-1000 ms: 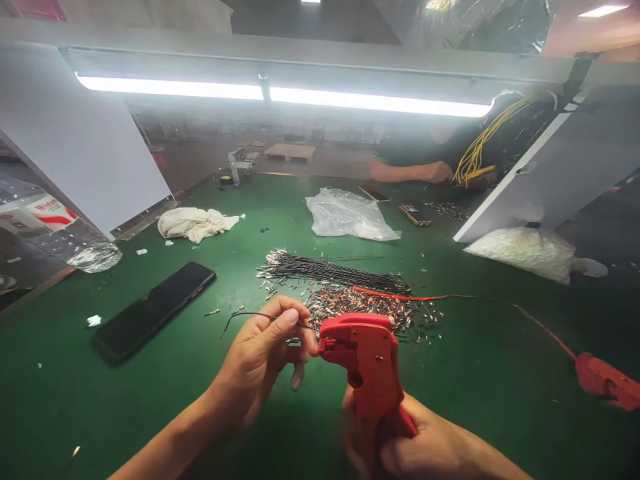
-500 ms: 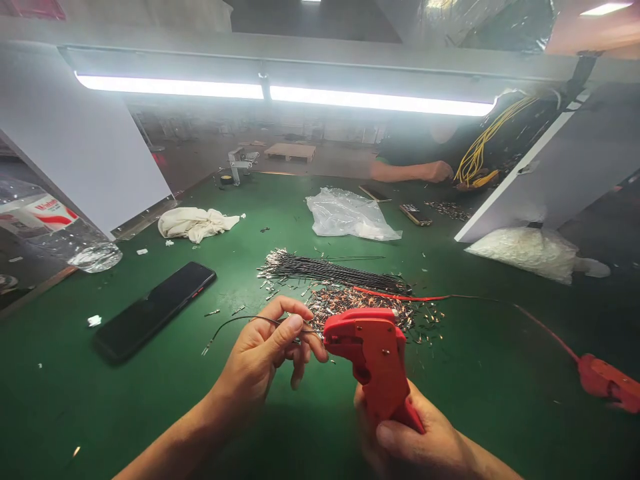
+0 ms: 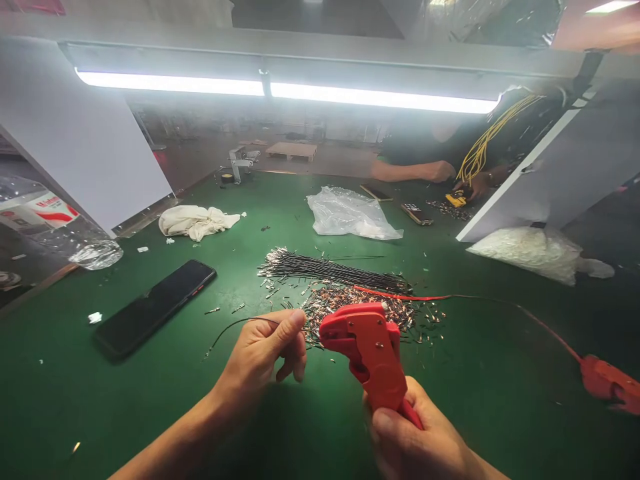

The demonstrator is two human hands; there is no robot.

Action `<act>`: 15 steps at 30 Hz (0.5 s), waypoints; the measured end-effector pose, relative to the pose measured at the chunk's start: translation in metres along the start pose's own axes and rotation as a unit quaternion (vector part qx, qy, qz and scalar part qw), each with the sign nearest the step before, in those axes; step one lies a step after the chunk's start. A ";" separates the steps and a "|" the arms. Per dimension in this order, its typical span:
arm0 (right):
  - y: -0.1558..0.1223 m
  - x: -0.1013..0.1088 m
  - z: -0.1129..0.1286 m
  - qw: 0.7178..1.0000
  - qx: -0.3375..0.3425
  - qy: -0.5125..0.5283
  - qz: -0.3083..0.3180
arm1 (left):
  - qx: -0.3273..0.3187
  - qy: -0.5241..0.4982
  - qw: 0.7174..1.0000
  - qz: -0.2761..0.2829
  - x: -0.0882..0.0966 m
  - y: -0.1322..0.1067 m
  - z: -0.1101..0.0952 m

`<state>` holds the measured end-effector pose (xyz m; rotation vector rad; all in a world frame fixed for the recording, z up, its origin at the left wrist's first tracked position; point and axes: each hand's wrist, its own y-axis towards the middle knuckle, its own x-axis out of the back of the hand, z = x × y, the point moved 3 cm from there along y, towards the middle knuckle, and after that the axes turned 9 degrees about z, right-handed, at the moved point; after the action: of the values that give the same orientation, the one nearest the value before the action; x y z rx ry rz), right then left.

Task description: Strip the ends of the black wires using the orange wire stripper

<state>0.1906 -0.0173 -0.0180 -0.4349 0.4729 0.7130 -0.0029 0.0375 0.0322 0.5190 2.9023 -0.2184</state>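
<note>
My left hand (image 3: 270,347) pinches a thin black wire (image 3: 231,326) between thumb and fingers. One end of the wire, with a small metal terminal, hangs out to the left; the other end points at the jaws of a red wire stripper (image 3: 373,350). Whether the wire sits inside the jaws I cannot tell. My right hand (image 3: 420,433) is wrapped round the stripper's handle, its fingers mostly hidden behind it. Just beyond the tool lie a bundle of black wires (image 3: 330,270) with metal ends and a heap of cut wire scraps (image 3: 320,310).
A phone (image 3: 157,307) lies at left, near a white cloth (image 3: 197,221) and a plastic bottle (image 3: 75,230). A clear plastic bag (image 3: 350,213) lies farther back. Another red tool (image 3: 607,383) is at right. Across the table a person handles yellow wires (image 3: 480,150).
My left hand's fingers have closed more tightly round the wire. The stripper has shifted slightly left and up. Across the table, the other person's yellow tool has come more into view.
</note>
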 end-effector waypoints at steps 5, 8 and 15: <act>0.002 0.001 -0.008 0.999 0.017 0.042 0.021 | 0.020 -0.002 1.000 -0.020 -0.001 0.001 0.004; 0.004 0.000 -0.004 0.998 0.025 0.055 0.033 | 0.014 -0.014 1.000 -0.019 -0.003 0.001 0.002; 0.011 -0.008 0.004 0.987 0.072 0.051 0.135 | -0.012 -0.066 0.998 -0.007 -0.004 0.005 0.000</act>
<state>0.1791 -0.0119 -0.0123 -0.2746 0.6827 0.9134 0.0020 0.0406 0.0328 0.4606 2.7774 -0.2112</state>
